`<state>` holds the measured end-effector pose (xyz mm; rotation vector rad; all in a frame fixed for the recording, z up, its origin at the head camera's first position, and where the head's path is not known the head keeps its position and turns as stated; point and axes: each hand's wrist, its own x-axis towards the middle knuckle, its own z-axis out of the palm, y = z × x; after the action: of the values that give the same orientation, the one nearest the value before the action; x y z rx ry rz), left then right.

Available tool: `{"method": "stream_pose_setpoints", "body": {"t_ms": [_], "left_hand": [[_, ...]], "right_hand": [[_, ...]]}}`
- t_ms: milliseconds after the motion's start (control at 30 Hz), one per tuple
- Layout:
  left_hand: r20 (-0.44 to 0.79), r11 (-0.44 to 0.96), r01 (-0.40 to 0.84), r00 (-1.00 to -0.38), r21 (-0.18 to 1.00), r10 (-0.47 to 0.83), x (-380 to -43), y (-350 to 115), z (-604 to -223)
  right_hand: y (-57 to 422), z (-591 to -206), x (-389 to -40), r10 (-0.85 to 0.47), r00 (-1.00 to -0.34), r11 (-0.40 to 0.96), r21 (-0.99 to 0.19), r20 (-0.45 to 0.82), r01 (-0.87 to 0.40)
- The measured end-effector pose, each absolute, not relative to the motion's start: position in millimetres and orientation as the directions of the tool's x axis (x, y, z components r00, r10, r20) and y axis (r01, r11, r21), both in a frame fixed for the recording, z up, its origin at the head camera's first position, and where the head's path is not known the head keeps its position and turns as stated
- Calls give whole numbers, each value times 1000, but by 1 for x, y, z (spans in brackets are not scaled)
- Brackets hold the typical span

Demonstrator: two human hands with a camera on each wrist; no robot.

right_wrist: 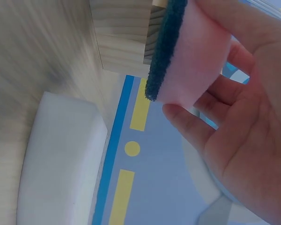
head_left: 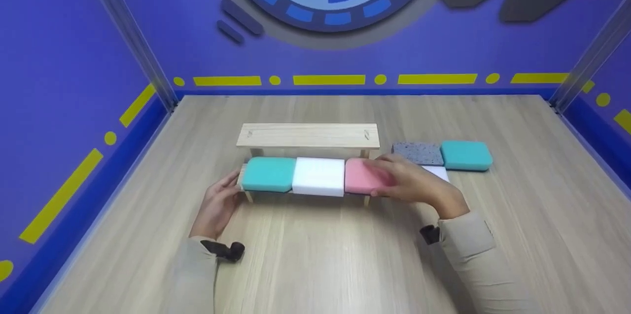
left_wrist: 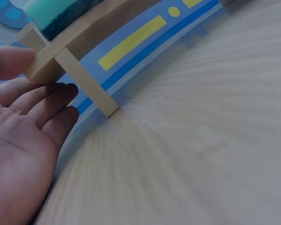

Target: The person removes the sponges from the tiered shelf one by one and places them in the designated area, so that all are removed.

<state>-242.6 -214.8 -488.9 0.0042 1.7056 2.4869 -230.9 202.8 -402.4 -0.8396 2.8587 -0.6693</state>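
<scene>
In the head view, a two-level wooden stand point(head_left: 308, 135) carries a row on its lower front board: a teal sponge point(head_left: 268, 174) at left, a white foam block point(head_left: 319, 176) in the middle and a pink sponge point(head_left: 361, 176) at right. My right hand point(head_left: 411, 181) grips the pink sponge at its right end, thumb at the near edge. Its dark green scouring layer point(right_wrist: 166, 51) faces the board in the right wrist view. My left hand point(head_left: 217, 205) pinches the left end of the wooden board point(left_wrist: 61, 61), thumb on the end and fingers beneath.
Right of the stand lie a grey speckled block point(head_left: 418, 153), another teal sponge point(head_left: 466, 155) and a second white block point(head_left: 436, 172), partly hidden by my right hand. Blue panels point(head_left: 315, 65) wall the wooden table point(head_left: 315, 255) at the back and sides.
</scene>
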Motion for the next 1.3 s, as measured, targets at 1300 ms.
{"method": "stream_pose_setpoints", "body": {"t_ms": [1300], "left_hand": [[-62, -352, -97, -992, 931, 109, -242, -217, -490]], "right_hand": [[208, -403, -234, -562, -826, 733, -436, 43, -522]]}}
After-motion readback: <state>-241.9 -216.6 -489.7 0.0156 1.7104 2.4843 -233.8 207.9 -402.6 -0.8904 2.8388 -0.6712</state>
